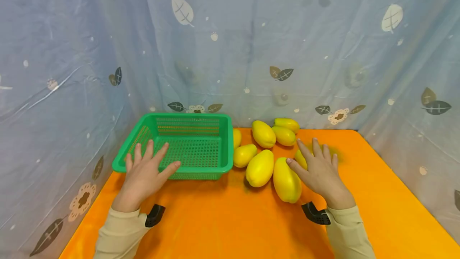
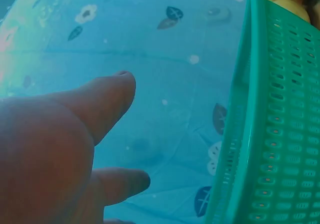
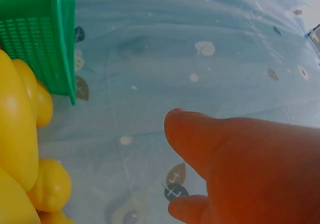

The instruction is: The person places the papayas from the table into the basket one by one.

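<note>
My left hand hovers with spread fingers over the near left rim of a green plastic basket. Nothing is in its grasp, and the basket's perforated floor shows bare. To the right, my right hand is held up with fingers apart and holds nothing. Its thumb overlaps a large yellow papaya-like fruit in the head view. Another such fruit lies just left of that one. A further yellow fruit is partly hidden behind the right hand. Both wrist views show the thumb and a fingertip extended.
Several more yellow fruits lie between the basket and the back curtain; one fruit is partly hidden by the basket's right wall. Patterned curtain encloses the orange tabletop at the back and both sides.
</note>
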Demonstrator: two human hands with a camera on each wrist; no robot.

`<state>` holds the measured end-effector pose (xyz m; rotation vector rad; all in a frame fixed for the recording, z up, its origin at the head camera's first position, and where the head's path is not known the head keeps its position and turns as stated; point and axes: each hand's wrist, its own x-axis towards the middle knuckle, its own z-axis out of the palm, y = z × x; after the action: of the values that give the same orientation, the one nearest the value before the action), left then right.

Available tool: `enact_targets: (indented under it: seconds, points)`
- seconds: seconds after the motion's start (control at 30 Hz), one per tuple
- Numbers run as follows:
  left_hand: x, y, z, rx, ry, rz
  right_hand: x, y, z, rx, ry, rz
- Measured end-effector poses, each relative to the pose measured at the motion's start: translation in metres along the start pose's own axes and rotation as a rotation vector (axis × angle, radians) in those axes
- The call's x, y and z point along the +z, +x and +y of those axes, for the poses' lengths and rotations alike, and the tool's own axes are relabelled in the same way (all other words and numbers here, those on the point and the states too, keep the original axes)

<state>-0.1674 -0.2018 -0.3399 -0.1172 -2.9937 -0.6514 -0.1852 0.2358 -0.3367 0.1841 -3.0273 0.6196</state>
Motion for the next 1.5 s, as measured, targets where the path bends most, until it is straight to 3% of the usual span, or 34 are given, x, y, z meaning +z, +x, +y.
enact_targets:
  seconds: [0.23,0.5,0.63,0.93,1.1,1.27,1.5]
  points:
    - [0.008,0.002,-0.010,-0.049,0.012,0.099,0.001,-0.001,0.002,0.002,-0.010,0.013]
    - [0.050,0.006,-0.058,0.018,0.085,0.320,0.001,0.002,0.000,-0.005,-0.004,0.004]
    - [0.062,0.007,-0.065,0.032,0.107,0.380,0.001,0.003,0.003,0.010,-0.001,-0.002]
    - [0.056,0.010,-0.062,0.031,0.133,0.347,-0.003,0.013,0.017,0.040,0.037,-0.006]
    - [0.053,0.010,-0.060,0.025,0.128,0.326,0.000,0.031,0.045,0.046,0.178,-0.020]
    - [0.052,0.009,-0.060,0.026,0.130,0.319,0.013,0.048,0.079,0.151,0.371,-0.030]
    - [0.055,0.011,-0.061,0.033,0.129,0.325,0.036,0.058,0.112,0.269,0.464,-0.074]
